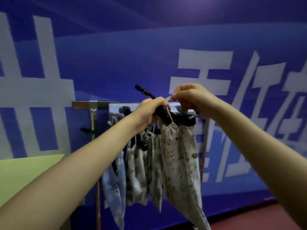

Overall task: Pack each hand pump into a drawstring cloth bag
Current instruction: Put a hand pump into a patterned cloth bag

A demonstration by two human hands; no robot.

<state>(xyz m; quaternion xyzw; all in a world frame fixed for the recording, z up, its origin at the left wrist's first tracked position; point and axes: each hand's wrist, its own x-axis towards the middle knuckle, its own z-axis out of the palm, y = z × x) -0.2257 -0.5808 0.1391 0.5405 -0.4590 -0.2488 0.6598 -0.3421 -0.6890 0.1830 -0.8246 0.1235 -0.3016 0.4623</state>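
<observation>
Both bare forearms reach up from the lower corners of the frame and meet near the centre. Left hand [149, 110] has its fingers curled round the black pump [166, 112] at the neck of the bag [179, 156]. Right hand [191, 97], just beside it to the right, pinches the end of the pale cord [169, 97] between thumb and fingertips; the cord runs tight from the left grip to the right one. From the left hand the bag hangs down, a light cloth with a small dark print, gathered at the top, and it reaches almost to the bottom edge of the frame. One black end of the pump sticks out up and to the left of the hands, and another black part shows to the right, under the right hand.

Behind, in the centre, more bags [136, 166] hang in a row from a rack [93, 105] on the blue wall [116, 55], which has big white characters. At the lower left is a green surface [25, 171].
</observation>
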